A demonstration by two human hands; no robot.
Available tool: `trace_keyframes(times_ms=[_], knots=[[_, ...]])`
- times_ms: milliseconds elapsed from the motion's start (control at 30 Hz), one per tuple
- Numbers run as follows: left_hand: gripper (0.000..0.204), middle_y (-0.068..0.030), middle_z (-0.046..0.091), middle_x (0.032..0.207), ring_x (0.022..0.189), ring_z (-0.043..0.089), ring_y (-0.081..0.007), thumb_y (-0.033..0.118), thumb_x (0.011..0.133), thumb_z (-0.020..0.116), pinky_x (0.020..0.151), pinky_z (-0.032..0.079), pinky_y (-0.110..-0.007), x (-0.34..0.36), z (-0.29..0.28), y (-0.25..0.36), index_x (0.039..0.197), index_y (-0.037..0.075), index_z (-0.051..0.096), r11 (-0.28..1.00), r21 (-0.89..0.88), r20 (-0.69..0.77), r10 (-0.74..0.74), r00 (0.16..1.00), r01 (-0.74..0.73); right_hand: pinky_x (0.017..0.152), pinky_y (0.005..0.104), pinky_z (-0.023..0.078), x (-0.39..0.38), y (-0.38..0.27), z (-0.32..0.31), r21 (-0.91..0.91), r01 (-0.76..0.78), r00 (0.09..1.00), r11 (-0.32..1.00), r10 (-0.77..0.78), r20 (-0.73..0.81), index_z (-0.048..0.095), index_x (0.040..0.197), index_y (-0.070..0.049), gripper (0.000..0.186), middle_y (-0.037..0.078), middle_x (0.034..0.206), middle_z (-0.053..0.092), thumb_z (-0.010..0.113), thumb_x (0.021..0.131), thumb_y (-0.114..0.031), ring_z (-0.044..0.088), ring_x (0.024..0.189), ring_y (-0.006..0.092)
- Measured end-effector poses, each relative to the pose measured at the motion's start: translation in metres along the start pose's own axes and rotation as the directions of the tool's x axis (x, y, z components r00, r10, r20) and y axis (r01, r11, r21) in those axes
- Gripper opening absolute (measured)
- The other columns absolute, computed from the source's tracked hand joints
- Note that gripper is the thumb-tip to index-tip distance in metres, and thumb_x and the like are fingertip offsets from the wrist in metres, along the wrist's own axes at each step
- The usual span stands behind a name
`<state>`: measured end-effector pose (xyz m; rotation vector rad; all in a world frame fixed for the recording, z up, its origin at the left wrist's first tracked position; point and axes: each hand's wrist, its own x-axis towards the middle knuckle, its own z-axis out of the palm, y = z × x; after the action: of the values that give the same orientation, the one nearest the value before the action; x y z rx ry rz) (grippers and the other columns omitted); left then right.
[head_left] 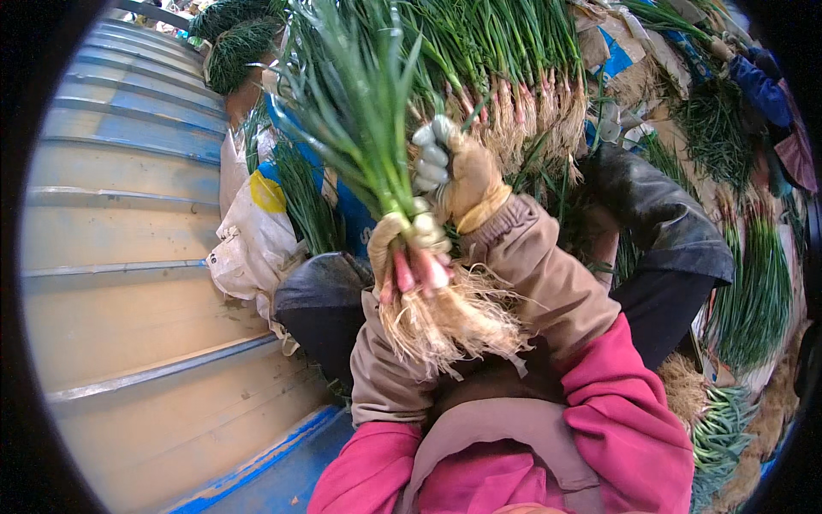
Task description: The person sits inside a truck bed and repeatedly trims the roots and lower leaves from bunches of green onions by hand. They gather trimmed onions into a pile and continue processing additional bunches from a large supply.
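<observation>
My gloved left hand (402,227) grips a bunch of green onions, just above its pink-white bulbs (419,270). The long green leaves (351,111) rise toward the upper left, and pale, stringy roots (441,330) hang over my lap. My right hand (454,171), in a grey-fingered tan glove, is raised just beside the leaves, to the right of and above my left hand. Its fingers are curled; I cannot make out whether anything is inside them.
Rows of green onions (522,94) lie ahead of me, and more bunches (749,291) lie at right. A white sack (248,240) sits by my left knee (312,295). A ridged, blue-tan metal surface (120,223) runs along the left. A co-worker's blue sleeve (758,86) is at upper right.
</observation>
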<state>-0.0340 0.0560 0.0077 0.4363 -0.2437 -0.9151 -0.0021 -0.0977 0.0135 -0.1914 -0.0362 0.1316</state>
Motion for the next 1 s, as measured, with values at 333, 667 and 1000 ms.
trace_keyframes(times_ms=[333, 667, 1000], knots=[[0.034, -0.0172, 0.060, 0.059, 0.042, 0.056, -0.0298, 0.029, 0.087, 0.053, 0.041, 0.051, -0.035, 0.001, 0.011, -0.006, 0.085, -0.005, 0.060, 0.997, -0.062, -0.263, -0.061, 0.963, 0.046, 0.036, 0.0264, 0.019, -0.029, -0.014, 0.003, -0.219, 0.009, 0.913, 0.976, -0.098, -0.396, 0.056, 0.076, -0.006, 0.030, -0.005, 0.046, 0.027, 0.046, 0.091, -0.030, 0.023, 0.037, 0.0103], [0.044, -0.0082, 0.053, 0.073, 0.072, 0.052, -0.0208, 0.046, 0.085, 0.054, 0.064, 0.046, -0.028, -0.005, 0.004, 0.000, 0.080, 0.003, 0.050, 0.979, -0.200, -0.019, -0.052, 0.998, 0.047, 0.049, 0.0174, 0.037, -0.044, -0.030, 0.006, -0.832, -0.010, 0.992, 0.554, -0.098, -0.077, 0.049, 0.118, -0.002, 0.040, 0.006, 0.091, 0.058, 0.060, 0.081, -0.013, 0.049, 0.060, 0.0058], [0.039, -0.0026, 0.054, 0.074, 0.082, 0.050, -0.0219, 0.046, 0.084, 0.056, 0.072, 0.050, -0.040, -0.005, -0.003, -0.005, 0.083, 0.008, 0.050, 0.941, -0.335, 0.074, -0.028, 0.997, 0.052, 0.057, 0.0301, 0.047, 0.007, -0.003, -0.019, -0.987, 0.075, 0.995, 0.143, -0.070, 0.066, 0.060, 0.099, -0.002, 0.023, 0.006, 0.076, 0.061, 0.062, 0.080, -0.015, 0.056, 0.067, 0.0141]])
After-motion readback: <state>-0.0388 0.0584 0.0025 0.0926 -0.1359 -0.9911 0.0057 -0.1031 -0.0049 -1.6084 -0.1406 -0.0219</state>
